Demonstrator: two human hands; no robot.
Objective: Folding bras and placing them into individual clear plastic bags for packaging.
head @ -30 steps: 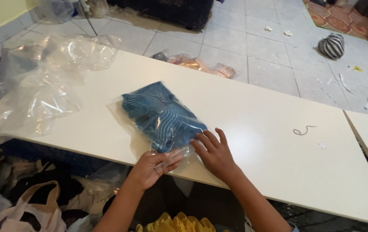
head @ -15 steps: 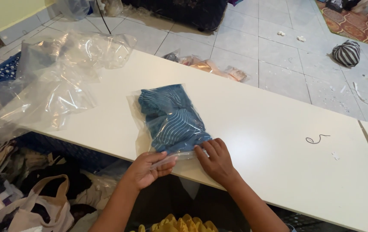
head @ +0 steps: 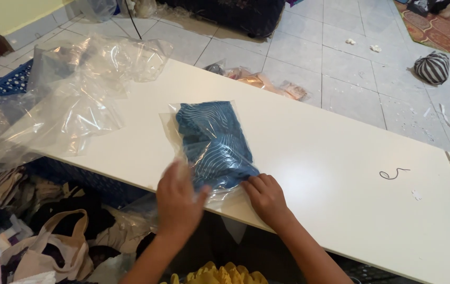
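Observation:
A clear plastic bag (head: 211,144) holding a folded blue cloth with thin white lines lies on the white table (head: 330,173), its near end at the table's front edge. My left hand (head: 178,199), blurred, lies flat over the bag's near left corner. My right hand (head: 266,196) presses on the bag's near right corner with its fingers curled down.
A heap of empty clear plastic bags (head: 62,100) covers the table's left end. A blue crate (head: 9,84) sits behind them. Cloth bags and clothes (head: 41,236) lie on the floor at the lower left. A striped bundle (head: 431,67) rests on the tiled floor.
My left hand has let go of the bag's near edge and moved up flat onto it. My right hand has stayed at the right corner.

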